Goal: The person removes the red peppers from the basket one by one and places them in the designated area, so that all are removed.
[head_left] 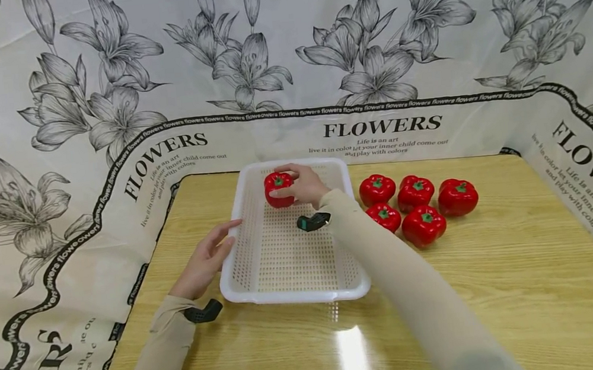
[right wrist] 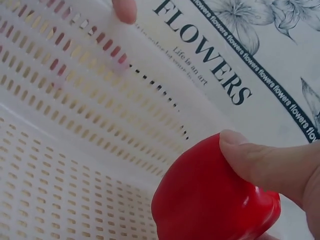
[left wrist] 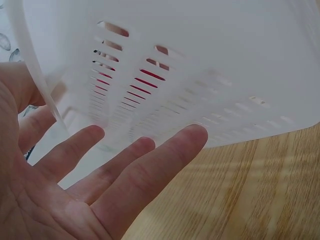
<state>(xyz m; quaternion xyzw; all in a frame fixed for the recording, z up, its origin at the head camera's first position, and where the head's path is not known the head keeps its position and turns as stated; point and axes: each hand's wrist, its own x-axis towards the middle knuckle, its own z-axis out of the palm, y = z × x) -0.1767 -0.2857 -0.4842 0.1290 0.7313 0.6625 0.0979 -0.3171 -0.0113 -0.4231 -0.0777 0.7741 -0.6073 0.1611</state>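
Note:
A red bell pepper (head_left: 278, 197) with a green stem is in my right hand (head_left: 304, 185), over the far part of a white perforated plastic basket (head_left: 299, 298). In the right wrist view the thumb presses the side of the pepper (right wrist: 200, 195); most of the other fingers are hidden. My left hand (head_left: 202, 265) is at the basket's left side, loosely spread, with a fingertip at the rim. The left wrist view shows the left hand's fingers (left wrist: 150, 180) close along the outside of the slotted wall (left wrist: 225, 45), holding nothing between them.
Several red bell peppers (head_left: 424, 226) stand grouped on the wooden table (head_left: 526, 282), right of the basket. White fabric (head_left: 276, 85) printed with flowers and lettering encloses the table at the back and sides. A black wrist device (head_left: 313, 222) is on my right wrist.

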